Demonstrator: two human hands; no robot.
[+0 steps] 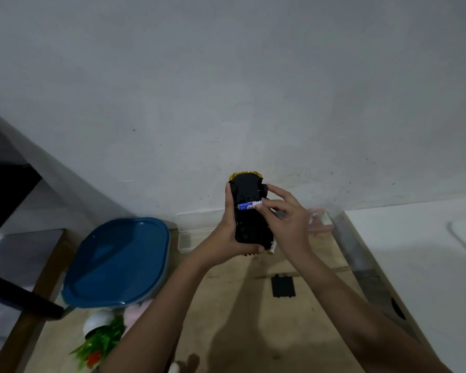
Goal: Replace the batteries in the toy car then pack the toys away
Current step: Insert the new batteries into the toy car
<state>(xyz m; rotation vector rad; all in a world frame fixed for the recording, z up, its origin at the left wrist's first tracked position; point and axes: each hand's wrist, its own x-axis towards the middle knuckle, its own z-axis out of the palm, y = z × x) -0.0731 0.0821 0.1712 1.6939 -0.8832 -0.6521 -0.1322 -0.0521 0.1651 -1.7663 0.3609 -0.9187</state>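
Observation:
A yellow toy car [249, 214] is held upside down in the air, its black underside facing me. My left hand [228, 232] grips the car along its left side and bottom end. My right hand [285, 219] pinches a blue and white battery [249, 205] that lies crosswise on the car's underside, at the battery bay. The black battery cover [283, 286] lies flat on the wooden table [226, 319] below the hands.
A clear storage box with a blue lid [119, 259] stands at the left of the table. Near its front lie a small potted fake plant [100, 337] on its side and a pink plush toy [135, 313]. A white surface [414, 251] borders the table's right side.

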